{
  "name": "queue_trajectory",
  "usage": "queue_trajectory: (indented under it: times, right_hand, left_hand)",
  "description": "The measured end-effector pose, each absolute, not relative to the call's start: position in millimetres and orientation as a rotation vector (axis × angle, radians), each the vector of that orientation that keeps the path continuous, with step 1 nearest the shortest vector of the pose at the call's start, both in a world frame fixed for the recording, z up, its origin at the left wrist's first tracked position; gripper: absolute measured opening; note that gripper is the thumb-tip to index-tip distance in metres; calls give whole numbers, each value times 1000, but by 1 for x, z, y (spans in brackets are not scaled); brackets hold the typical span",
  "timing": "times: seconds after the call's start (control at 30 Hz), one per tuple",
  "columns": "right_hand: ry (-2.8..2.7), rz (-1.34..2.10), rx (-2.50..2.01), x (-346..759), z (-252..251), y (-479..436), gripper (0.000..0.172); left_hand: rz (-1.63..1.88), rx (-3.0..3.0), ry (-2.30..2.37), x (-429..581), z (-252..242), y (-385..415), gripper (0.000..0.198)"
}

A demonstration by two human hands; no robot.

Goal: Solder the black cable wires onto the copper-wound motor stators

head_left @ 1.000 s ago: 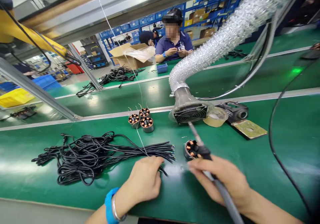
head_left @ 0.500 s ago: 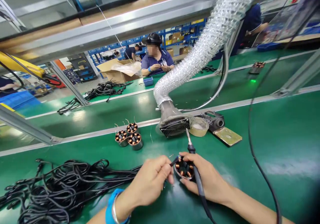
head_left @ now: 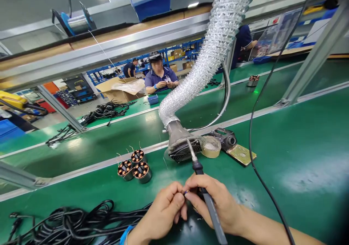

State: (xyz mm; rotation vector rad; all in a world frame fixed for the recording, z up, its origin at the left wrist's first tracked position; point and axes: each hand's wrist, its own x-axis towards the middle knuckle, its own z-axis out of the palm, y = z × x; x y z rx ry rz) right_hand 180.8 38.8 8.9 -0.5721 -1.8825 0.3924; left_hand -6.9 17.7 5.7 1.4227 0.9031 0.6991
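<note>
My left hand (head_left: 163, 212) is closed, its thumb and fingertips pinching the end of a black cable, where a small blue-coloured wire bit shows. Touching it, my right hand (head_left: 222, 205) pinches at the same wire end with thumb and forefinger. A soldering iron (head_left: 214, 217) lies through my right hand, its metal tip pointing up and away in front of the fume extractor intake (head_left: 185, 150). Below the right hand, the round motor stator is almost fully hidden. Three more stators (head_left: 142, 173) with copper windings stand beyond my left hand.
A heap of black cables (head_left: 68, 221) lies at the left. Behind the iron are a round tub (head_left: 211, 146) and an iron stand with a yellowish sponge tray (head_left: 242, 154). A silver duct (head_left: 201, 63) hangs down centrally. A black cord (head_left: 252, 135) crosses the right side. A co-worker (head_left: 160, 75) sits opposite.
My right hand's thumb and forefinger have moved from the stator's rim to the wire end at my left fingertips. The stator has dropped from sight. The camera view has shifted.
</note>
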Motion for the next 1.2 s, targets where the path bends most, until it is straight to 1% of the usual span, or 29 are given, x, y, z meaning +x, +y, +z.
queue_trajectory:
  times: [0.13,0.27,0.4,0.57,0.67,0.73,0.93,1.03,1.2]
  right_hand:
    - [-1831,380,-613,177,-1,36,22]
    - [-1776,434,-635,175,-6,32,27]
    - [-1740,516,-607,175,-9,30,33]
    - [-1735,496,-693,171,-8,26,28]
    - [-1731,427,-742,166,-5,21,23]
    - [-1717,386,-775,162,-5,17,20]
    - [-1719,275,-780,152,-13,8,18]
    - [-1787,227,-711,156,-13,10,19]
    - [-1877,316,-531,166,2,17,29]
  left_hand:
    - [740,1547,975,-6,3,14,39]
    - [862,1733,1093,-5,5,9,28]
    - [831,1767,1106,-5,4,6,31]
    - [858,1728,1153,1,1,0,30]
    - [936,1611,1201,5,-1,-3,27]
    - [953,1513,1149,6,-2,-4,27]
    - [1034,1268,1124,6,-6,1,37]
    - [936,1335,1159,1,0,6,38]
    - [682,1648,1220,-8,13,9,28]
